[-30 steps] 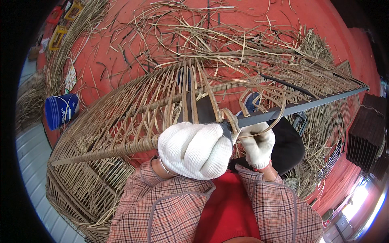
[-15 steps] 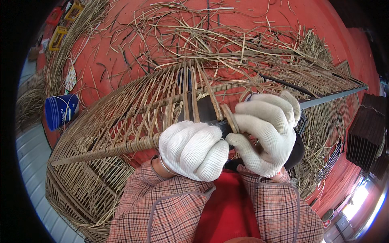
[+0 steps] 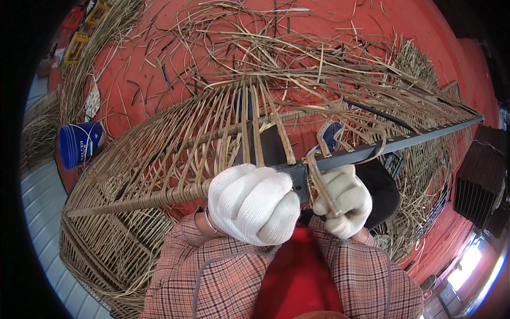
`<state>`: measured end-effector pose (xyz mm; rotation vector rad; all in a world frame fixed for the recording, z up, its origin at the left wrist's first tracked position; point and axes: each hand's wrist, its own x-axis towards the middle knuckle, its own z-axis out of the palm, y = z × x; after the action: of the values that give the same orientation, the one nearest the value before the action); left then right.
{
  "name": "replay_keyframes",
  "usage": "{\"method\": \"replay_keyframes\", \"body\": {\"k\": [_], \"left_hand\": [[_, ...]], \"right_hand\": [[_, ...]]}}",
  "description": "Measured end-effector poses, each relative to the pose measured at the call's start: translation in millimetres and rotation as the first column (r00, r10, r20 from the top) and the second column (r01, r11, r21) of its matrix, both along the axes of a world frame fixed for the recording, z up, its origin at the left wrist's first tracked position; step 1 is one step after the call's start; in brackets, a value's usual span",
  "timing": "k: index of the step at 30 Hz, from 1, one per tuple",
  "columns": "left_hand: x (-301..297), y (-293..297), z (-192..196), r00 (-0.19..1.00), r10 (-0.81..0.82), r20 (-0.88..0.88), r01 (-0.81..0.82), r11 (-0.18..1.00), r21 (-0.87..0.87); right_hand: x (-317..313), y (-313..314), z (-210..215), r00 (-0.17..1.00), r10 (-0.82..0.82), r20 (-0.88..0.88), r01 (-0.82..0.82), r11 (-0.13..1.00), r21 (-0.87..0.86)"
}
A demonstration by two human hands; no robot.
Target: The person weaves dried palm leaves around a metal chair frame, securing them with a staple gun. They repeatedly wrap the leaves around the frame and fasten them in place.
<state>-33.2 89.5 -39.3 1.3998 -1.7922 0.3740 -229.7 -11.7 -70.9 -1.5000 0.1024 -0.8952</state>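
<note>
A half-woven rattan piece (image 3: 143, 165) on a dark metal frame bar (image 3: 382, 150) lies across my lap. My left hand (image 3: 254, 204), in a white knit glove, is closed round the bar where the wrapped rattan edge (image 3: 172, 195) gives way to bare metal; its fingertips are hidden. Just right of it, a brown rattan strip (image 3: 320, 183) comes over the bar and down toward me. My right hand (image 3: 348, 202), also gloved, is curled below the bar and pinches the lower end of this strip. Several cut strip ends rest along the bar nearby.
Loose rattan strips (image 3: 255, 45) are strewn over the red floor (image 3: 175, 21). At the left stands a blue bucket (image 3: 81, 144), with yellow crates (image 3: 77, 48) behind it. Dark brown stacked panels (image 3: 481, 173) stand at the right.
My right hand has moved down and toward me below the bar, drawing the strip downward and uncovering the bar and a blue shoe behind it. My left hand has barely moved.
</note>
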Motion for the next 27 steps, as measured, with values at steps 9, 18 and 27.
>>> {"method": "replay_keyframes", "body": {"k": [9,18,27], "left_hand": [[0.4,-0.6,7.9,1.000,0.021,-0.016,-0.019,0.996,0.086],[3.1,-6.6,6.2,0.995,0.021,0.095,-0.026,0.998,0.051],[8.7,-20.0,29.6,0.988,-0.038,0.150,0.005,0.977,0.214]], "right_hand": [[-3.3,28.7,-5.9,0.995,-0.088,0.056,0.022,0.705,0.709],[7.2,33.5,-6.5,0.988,-0.150,0.035,0.079,0.687,0.722],[16.2,40.4,-6.2,0.970,-0.242,0.000,0.205,0.824,0.527]]}}
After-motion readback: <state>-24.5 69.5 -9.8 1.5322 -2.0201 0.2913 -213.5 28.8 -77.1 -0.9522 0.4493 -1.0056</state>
